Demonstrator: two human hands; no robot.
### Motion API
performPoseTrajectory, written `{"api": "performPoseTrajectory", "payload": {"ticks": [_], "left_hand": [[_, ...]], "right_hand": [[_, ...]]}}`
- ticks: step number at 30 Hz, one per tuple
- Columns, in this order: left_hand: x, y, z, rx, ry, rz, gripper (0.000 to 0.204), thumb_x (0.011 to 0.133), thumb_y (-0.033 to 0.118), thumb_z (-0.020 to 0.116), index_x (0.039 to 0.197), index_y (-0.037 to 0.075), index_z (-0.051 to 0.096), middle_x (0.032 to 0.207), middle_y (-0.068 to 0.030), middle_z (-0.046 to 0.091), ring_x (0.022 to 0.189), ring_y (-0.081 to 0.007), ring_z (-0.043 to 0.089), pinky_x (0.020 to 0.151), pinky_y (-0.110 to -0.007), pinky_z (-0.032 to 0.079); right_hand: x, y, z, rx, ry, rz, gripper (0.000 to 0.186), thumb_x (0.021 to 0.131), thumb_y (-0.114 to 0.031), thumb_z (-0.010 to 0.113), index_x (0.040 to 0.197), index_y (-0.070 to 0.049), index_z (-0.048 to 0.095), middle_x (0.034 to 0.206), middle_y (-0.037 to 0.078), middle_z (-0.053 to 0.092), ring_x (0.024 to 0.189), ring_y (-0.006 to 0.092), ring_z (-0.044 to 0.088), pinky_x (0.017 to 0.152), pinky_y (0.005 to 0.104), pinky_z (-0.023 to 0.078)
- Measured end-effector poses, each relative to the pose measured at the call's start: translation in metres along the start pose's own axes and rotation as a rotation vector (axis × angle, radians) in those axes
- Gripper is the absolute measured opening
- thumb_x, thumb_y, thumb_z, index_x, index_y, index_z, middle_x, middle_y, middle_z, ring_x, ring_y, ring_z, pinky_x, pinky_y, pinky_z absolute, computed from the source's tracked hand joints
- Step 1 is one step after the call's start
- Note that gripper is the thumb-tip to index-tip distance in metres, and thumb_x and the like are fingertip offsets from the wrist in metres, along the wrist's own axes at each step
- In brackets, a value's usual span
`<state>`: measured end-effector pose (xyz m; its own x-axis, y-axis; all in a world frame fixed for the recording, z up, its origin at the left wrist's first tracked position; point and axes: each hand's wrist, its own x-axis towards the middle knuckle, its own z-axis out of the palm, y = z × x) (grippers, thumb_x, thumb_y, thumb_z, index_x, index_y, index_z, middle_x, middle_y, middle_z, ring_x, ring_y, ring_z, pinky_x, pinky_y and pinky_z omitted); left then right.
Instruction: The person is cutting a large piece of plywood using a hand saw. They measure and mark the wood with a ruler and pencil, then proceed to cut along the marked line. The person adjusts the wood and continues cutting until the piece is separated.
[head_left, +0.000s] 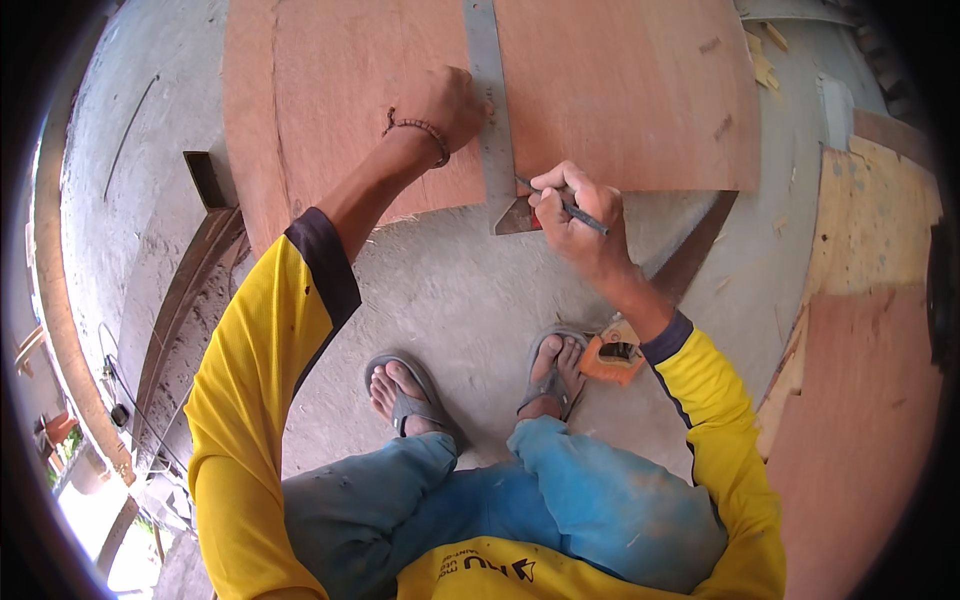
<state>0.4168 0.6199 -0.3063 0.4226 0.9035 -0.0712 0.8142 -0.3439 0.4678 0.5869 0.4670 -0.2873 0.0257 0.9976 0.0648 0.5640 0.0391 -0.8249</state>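
Observation:
A reddish plywood sheet (620,90) lies ahead of me, its near edge facing my feet. Across it runs a grey metal square (492,130), whose wider end sits at the sheet's near edge. My left hand (445,103), curled closed with a beaded bracelet at the wrist, presses at the left side of the metal blade. My right hand (580,213) pinches a dark pencil (586,217). The pencil's tip meets the plywood close to the blade's right edge, near the sheet's border. My left fingertips are partly hidden.
A handsaw with an orange handle (612,356) lies beside my right foot, its blade reaching under the sheet. Metal channel pieces (190,265) and a cable (150,430) are at left. More plywood (865,400) lies at right. Wood scraps (762,65) are scattered at the far right.

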Motion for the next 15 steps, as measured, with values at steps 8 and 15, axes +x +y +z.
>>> {"api": "performPoseTrajectory", "payload": {"ticks": [8, 15], "left_hand": [[0.005, -0.005, 0.000, -0.059, 0.005, -0.020, 0.029, 0.077, 0.025, 0.074, 0.067, 0.002, 0.060, 0.063, -0.0153, 0.061, 0.056, -0.0256, 0.059, 0.055, -0.038, 0.047], [0.004, 0.001, -0.006, -0.094, -0.041, -0.039, 0.030, 0.079, 0.025, 0.073, 0.068, 0.000, 0.060, 0.061, -0.0148, 0.059, 0.055, -0.0244, 0.057, 0.054, -0.038, 0.046]], "right_hand": [[0.000, -0.005, -0.001, -0.005, -0.009, 0.036, 0.008, 0.085, -0.005, 0.055, 0.082, 0.000, 0.060, 0.061, 0.011, 0.063, 0.055, 0.0216, 0.065, 0.052, 0.0313, 0.049], [0.013, -0.001, -0.005, 0.041, -0.035, 0.113, 0.016, 0.088, -0.011, 0.055, 0.077, -0.001, 0.059, 0.059, 0.012, 0.061, 0.056, 0.0258, 0.066, 0.052, 0.0349, 0.050]]}}
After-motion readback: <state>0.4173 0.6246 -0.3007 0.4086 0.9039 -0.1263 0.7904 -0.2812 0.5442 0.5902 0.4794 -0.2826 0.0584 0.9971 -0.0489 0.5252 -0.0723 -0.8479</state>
